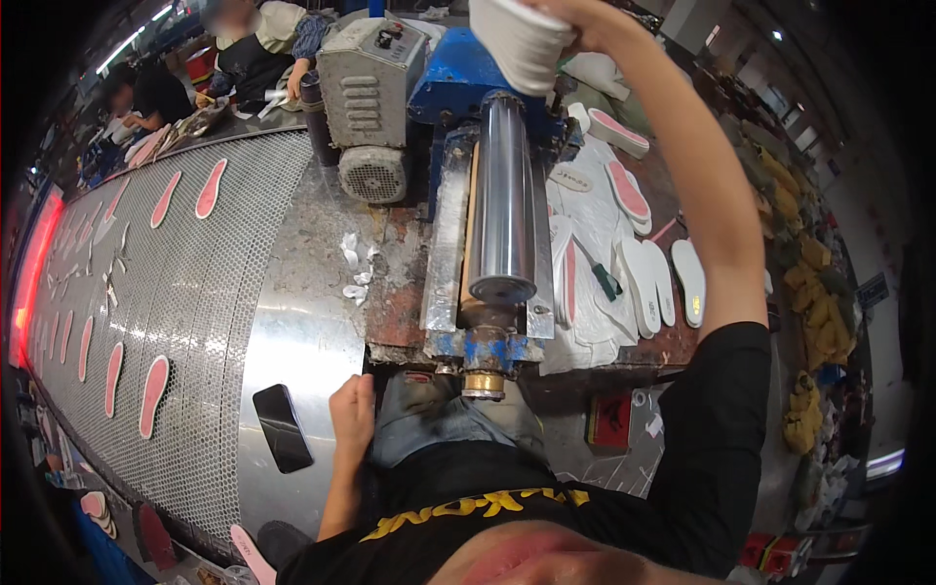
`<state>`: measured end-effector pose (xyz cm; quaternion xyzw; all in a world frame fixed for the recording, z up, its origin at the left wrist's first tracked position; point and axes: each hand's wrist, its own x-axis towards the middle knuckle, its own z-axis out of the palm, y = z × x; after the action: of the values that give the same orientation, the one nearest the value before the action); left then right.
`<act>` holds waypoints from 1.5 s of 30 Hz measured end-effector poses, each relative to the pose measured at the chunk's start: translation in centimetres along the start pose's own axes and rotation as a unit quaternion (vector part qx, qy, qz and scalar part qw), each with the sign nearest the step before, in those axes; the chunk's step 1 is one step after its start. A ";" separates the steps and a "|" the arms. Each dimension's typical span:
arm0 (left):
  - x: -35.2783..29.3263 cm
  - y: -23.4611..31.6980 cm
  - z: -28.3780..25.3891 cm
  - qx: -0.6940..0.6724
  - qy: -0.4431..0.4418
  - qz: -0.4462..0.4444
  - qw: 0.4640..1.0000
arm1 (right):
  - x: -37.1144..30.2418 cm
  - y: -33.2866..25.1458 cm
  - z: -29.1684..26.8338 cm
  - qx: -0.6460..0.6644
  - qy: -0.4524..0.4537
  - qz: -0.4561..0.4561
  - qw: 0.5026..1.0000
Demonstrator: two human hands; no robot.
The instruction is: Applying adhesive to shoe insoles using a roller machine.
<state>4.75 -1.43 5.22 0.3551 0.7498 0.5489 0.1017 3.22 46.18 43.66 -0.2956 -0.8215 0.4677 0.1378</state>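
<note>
My right hand (588, 24) is raised at the far end of the machine, its fingers closed on a thick stack of white insoles (519, 44). The stack hangs over the blue housing (453, 83), above the far end of a shiny metal roller (503, 205). Close to the near edge of the metal table, my left hand (353, 414) is curled into a loose fist, with nothing visible in it. A black phone (283, 429) lies to its left. Right of the roller, white insoles (641, 288) and pink-topped insoles (627, 190) lie on white sheeting.
Pink insoles (154, 395) lie spaced out on a perforated metal conveyor (210, 302) at left, beside a glowing red heater (34, 273). A grey motor unit (366, 93) stands behind. A green-handled tool (606, 281) rests among the insoles. Another person (258, 58) works at far left.
</note>
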 end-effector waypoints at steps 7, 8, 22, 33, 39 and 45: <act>-1.1 -5.9 -1.1 -0.017 0.078 -0.111 0.991 | 6.7 2.5 -0.5 -0.466 0.145 -0.125 0.864; -1.3 -6.1 -1.2 -0.016 0.069 -0.096 0.993 | 5.5 0.6 -0.4 -0.490 0.104 -0.035 0.865; -1.1 -4.6 -1.3 0.114 0.007 -0.046 0.992 | -6.1 2.8 -6.6 -0.014 0.142 -0.218 0.966; 12.5 7.4 -4.3 0.000 -0.127 0.109 0.986 | -24.1 23.5 -2.5 0.296 0.291 -0.085 0.906; 24.0 17.5 -1.6 0.010 -0.350 0.285 0.892 | -21.6 20.5 6.5 0.285 0.260 -0.099 0.917; 26.8 18.7 -1.6 0.122 -0.406 0.329 0.844 | -24.3 15.4 12.6 0.265 0.150 -0.066 0.950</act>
<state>-7.72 17.34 28.90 0.7815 0.5415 0.2612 0.1668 21.55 28.59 25.20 -0.2602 -0.6554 0.6086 0.3639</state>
